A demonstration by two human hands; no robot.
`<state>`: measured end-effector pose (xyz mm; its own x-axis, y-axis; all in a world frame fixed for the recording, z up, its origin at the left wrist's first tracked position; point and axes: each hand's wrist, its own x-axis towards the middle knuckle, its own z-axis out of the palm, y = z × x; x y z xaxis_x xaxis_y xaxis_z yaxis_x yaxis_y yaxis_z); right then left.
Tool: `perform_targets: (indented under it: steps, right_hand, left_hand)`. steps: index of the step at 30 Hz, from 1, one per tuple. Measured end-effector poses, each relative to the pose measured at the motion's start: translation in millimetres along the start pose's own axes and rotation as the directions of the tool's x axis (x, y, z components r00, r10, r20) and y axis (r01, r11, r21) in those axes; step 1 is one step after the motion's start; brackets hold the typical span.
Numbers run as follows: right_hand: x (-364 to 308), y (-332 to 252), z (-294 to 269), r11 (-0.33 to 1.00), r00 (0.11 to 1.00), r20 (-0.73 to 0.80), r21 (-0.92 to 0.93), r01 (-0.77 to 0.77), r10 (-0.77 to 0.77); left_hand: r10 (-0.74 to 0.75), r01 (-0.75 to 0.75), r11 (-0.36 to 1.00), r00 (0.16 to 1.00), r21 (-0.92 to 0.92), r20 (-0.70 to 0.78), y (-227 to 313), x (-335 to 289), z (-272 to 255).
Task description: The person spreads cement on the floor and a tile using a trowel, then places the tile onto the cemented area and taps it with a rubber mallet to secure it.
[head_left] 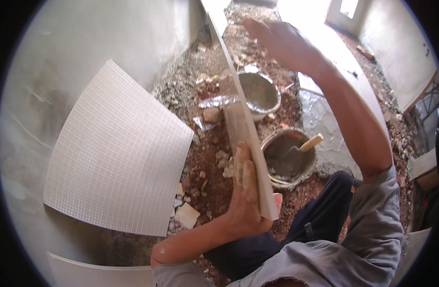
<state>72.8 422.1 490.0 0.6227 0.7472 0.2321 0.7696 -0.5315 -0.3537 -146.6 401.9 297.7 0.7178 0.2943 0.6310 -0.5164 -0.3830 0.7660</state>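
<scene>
A large flat tile (246, 129) stands on edge in front of me, seen nearly edge-on. My left hand (246, 186) grips its near end: fingers lie along the left face, and a fingertip shows on the other side. My right hand (262, 36) is raised beyond the buckets, to the right of the tile's far part and apart from it. Its fingers are stretched out, slightly blurred, and hold nothing. Below the right forearm sits a bucket of grey mortar (281, 160) with a wooden-handled trowel (311, 142) in it.
A second bucket (260, 93) with grey contents stands farther off. Leaning at the left wall is a tile with a gridded back (119, 153); another tile (100, 272) lies lower left. Wet mortar (322, 119) covers a slab at right. Rubble and red soil (205, 167) cover the ground.
</scene>
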Motion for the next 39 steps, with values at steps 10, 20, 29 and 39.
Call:
perform_targets:
  steps: [10,20,29,39]
  right_hand:
    - [-174.9,33.5,11.3,0.507,0.56,-0.373,0.238,0.828,-0.74]
    - [-134.1,20.8,17.6,0.533,0.581,-0.325,0.232,0.814,-0.746]
    - [-187.5,31.1,34.2,0.571,0.676,-0.364,0.363,0.736,-0.64]
    - [-197.1,24.4,29.8,0.616,0.72,-0.359,0.373,0.694,-0.594]
  left_hand:
    - [0.128,-0.141,0.978,0.988,0.156,0.088,-2.2,13.5,31.0]
    - [0.02,-0.02,1.0,0.996,-0.007,0.081,12.3,18.9,24.0]
    - [0.614,-0.615,0.788,0.786,-0.001,0.075,-43.5,117.0,-27.0]
    - [0.416,-0.403,0.909,0.878,0.106,-0.235,-207.3,325.7,-39.1]
